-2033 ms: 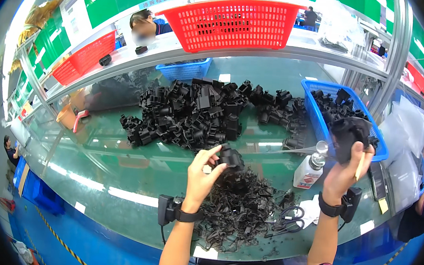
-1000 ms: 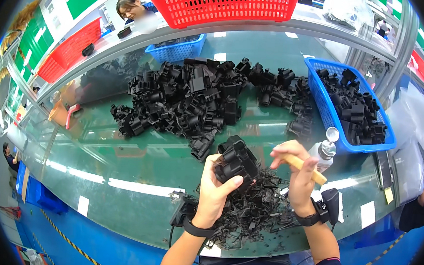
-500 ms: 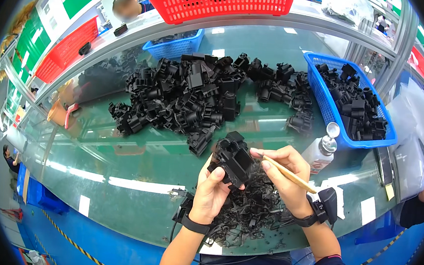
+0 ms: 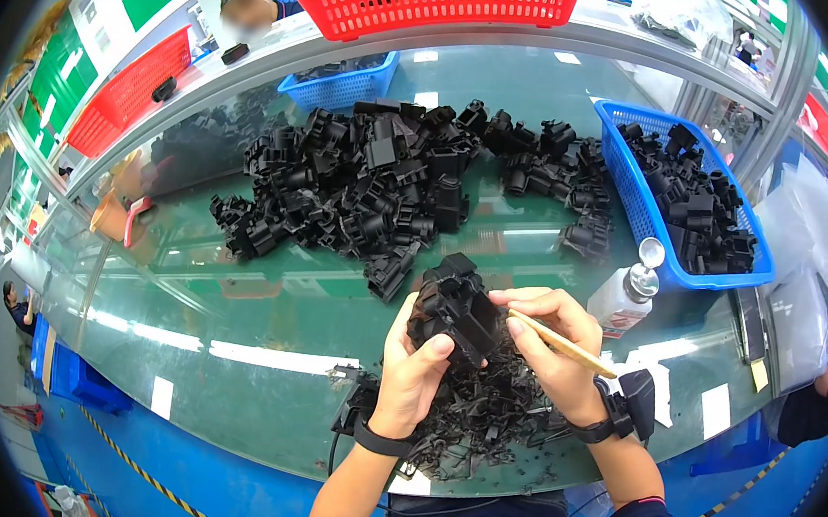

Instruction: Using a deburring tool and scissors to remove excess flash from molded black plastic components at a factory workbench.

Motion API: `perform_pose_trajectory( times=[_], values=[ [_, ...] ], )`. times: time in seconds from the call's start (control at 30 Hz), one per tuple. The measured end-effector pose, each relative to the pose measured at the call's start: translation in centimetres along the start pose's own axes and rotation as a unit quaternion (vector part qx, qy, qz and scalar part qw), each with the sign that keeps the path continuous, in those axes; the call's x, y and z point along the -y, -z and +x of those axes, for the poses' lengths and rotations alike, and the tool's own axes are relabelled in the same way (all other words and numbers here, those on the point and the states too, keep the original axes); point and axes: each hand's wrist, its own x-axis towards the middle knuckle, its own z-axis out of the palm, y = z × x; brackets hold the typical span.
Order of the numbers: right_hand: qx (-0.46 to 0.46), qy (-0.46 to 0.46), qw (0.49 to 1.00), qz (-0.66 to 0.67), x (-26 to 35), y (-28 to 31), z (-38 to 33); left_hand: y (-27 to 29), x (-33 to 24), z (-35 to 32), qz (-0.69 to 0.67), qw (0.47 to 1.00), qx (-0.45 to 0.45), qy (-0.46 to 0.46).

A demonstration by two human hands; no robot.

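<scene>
My left hand is closed round a black plastic molded part, boxy with an open hollow side, held up above the bench. In my right hand is a slim tool with a yellowish, wood-like handle, pinched between thumb and fingers. Its tip points at the right side of the black part; whether it touches cannot be made out. Below both hands lies a heap of thin black plastic scraps. Each wrist wears a black strap with a small device on it.
A large pile of similar black parts covers the bench beyond my hands. At right stand a blue basket of parts and a white bottle with a metal top. A red basket sits on the shelf above. Another person is beyond the frame.
The black part has turned slightly in my left hand, whose thumb has shifted a little to the right. The tool stays at the part's right side, almost unmoved.
</scene>
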Motion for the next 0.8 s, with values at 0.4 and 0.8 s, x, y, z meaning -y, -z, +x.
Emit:
perform_pose_trajectory(
  times=[0.4, 0.8],
  values=[
    [0.012, 0.036, 0.997, -0.069, -0.12, 0.01, 0.23, -0.11, 0.16, 0.0, 0.007, 1.0, -0.012, -0.009],
    [0.009, 0.048, 0.995, -0.084, -0.32, -0.09, 0.22, -0.3, 0.0, 0.05, 0.002, 1.0, -0.011, -0.011]
  ],
)
